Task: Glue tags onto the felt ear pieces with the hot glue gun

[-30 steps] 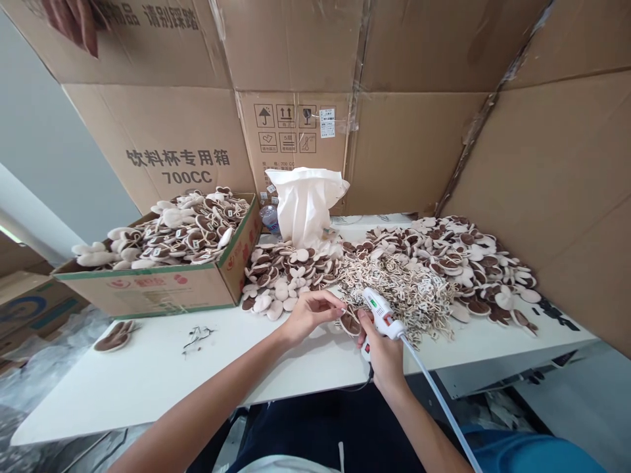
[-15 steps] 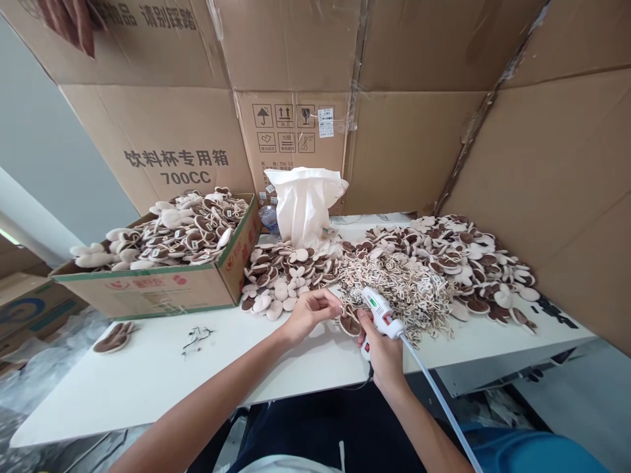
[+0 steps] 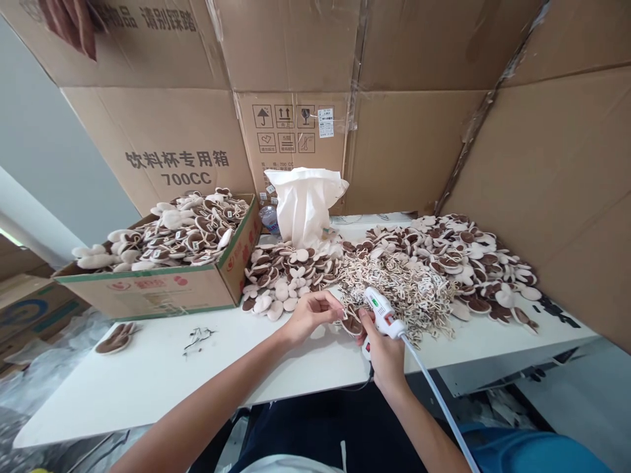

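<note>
My right hand is wrapped round a white hot glue gun, with a long translucent glue stick trailing from its back. The thumb and fingertips of that hand also touch the edge of a brown, pale-rimmed plush piece. From the other side, my left hand closes in a pinch on what looks like a small pale cord at the piece's upper left edge; the fingers partly hide it. Directly behind the glue gun lies a heap of cream cord loops with small printed tags.
Brown-and-cream plush pieces lie heaped at the middle and right. A green-edged carton holds more at left. One brown piece and dark scraps lie on the white table. Tissue stands before cardboard walls.
The left fingertips have shifted slightly right, closer to the plush piece. The glue gun and right hand have moved very little.
</note>
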The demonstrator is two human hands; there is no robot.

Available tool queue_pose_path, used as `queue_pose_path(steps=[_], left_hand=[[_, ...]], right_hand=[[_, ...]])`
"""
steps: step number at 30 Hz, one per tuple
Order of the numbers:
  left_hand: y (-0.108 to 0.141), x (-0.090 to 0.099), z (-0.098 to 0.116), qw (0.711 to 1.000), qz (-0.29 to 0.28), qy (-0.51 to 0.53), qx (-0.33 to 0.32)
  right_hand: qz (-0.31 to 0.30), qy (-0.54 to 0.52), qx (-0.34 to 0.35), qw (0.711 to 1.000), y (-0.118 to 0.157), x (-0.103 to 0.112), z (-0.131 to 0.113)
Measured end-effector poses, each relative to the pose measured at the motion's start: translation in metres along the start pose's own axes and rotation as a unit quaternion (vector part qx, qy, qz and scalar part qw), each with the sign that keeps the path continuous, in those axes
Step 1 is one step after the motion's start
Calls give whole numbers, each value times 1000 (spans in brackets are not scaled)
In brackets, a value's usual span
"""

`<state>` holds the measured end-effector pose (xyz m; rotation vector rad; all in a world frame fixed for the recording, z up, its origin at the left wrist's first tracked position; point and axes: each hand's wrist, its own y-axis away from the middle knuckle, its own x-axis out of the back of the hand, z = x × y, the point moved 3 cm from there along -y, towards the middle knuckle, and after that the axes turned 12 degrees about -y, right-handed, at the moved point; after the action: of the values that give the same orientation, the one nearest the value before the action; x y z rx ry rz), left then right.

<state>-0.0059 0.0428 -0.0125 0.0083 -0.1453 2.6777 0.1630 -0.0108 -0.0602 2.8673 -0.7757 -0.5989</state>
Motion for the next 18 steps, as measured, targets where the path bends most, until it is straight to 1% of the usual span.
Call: queue_pose_path(steps=[6,10,13,16,18], left_hand=[[1,-2,-2,1000,-24,-5,10],[2,-4,0,999,-44,-16,9],[4,-6,2,998,-60,-33,4],[4,-7,2,996,-63,-58,0],[4,-6,3,995,-62,-75,-6]], right_hand=[[19,-6,-7,1000,0,0,0],[28,-12,-11,999,1,0,-2],[36,-8,-2,999,0,1,-1],[54,13,15,998,-3,5,2],[46,18,48,998,-4,5,3]])
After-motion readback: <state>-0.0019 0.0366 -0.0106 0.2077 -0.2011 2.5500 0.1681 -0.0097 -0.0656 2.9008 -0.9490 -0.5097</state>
